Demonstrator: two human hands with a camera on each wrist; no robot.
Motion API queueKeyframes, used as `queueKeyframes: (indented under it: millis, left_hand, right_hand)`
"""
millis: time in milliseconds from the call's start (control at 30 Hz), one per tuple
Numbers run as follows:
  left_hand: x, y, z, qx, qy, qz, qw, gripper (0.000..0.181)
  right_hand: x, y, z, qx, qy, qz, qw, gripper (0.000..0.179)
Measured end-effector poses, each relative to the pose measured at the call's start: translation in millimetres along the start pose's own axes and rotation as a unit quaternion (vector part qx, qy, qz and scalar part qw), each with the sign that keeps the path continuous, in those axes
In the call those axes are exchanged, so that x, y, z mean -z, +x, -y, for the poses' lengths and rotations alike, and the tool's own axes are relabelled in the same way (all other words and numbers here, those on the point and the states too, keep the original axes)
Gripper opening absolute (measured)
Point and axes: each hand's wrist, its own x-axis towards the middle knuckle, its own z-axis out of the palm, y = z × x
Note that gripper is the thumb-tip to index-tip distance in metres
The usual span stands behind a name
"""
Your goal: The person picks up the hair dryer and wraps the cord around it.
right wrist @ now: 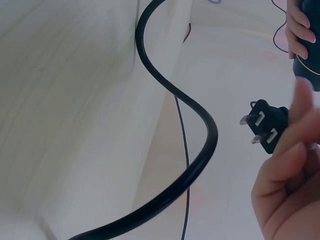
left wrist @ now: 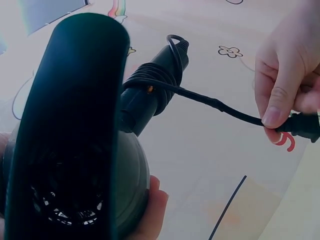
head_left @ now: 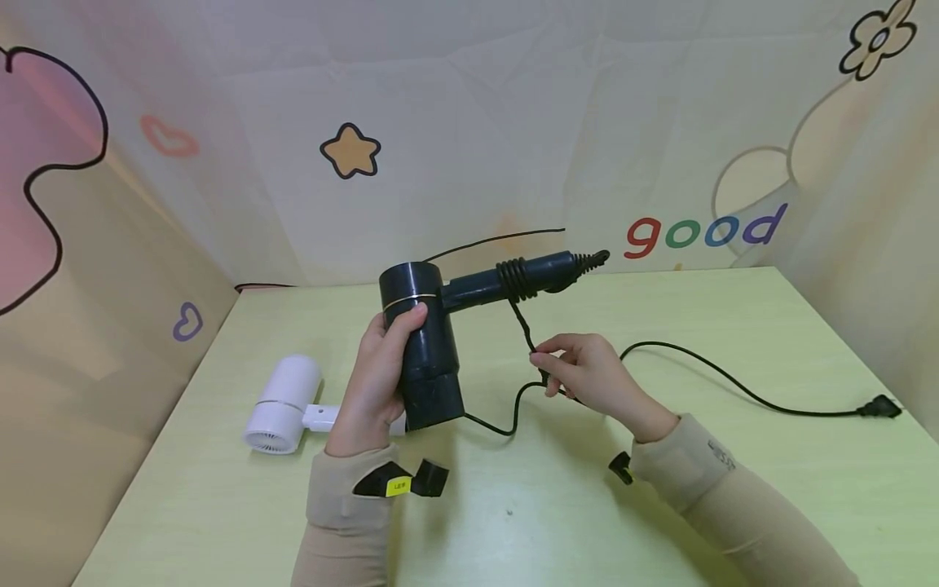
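A dark navy hair dryer (head_left: pixel 433 350) is held above the table with its handle pointing right. My left hand (head_left: pixel 370 379) grips the barrel, thumb across its front. Several turns of black cord (head_left: pixel 517 279) are wound around the handle, and the free end runs down to my right hand (head_left: pixel 590 377). Right thumb and fingers pinch the cord beside its plug (right wrist: pixel 270 125), whose prongs show in the right wrist view. In the left wrist view, the nozzle (left wrist: pixel 75 90) fills the foreground and the stretched cord (left wrist: pixel 215 103) crosses to the pinching fingers.
A white hair dryer (head_left: pixel 284 403) lies at the left on the pale green table (head_left: pixel 506 538), its handle partly hidden behind my left hand. A black cord (head_left: pixel 704 359) curves across the table to a plug (head_left: pixel 879 408) near the right edge. Printed cloth (head_left: pixel 469 147) hangs behind.
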Motion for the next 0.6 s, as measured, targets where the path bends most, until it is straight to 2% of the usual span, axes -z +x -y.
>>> queueKeyframes:
  millis: [133,333,600]
  left_hand:
    - [-0.9,-0.1,0.3,0.0,0.002,0.004,1.0,0.052]
    - [-1.4,-0.6,1.4,-0.005,0.007,0.012,0.9999,0.051]
    - [-1.8,-2.2,1.6,-0.004,0.027,0.042,0.9988,0.049]
  right_hand:
    - [-0.5,2.5,-2.8,-0.015,0.025,0.021,0.9994,0.031]
    - [1.8,9.8,-12.2,-0.001,0.043,0.034,0.9985,0.036]
    - [10.6,17.4,-17.5,0.008,0.129,0.056,0.9901,0.04]
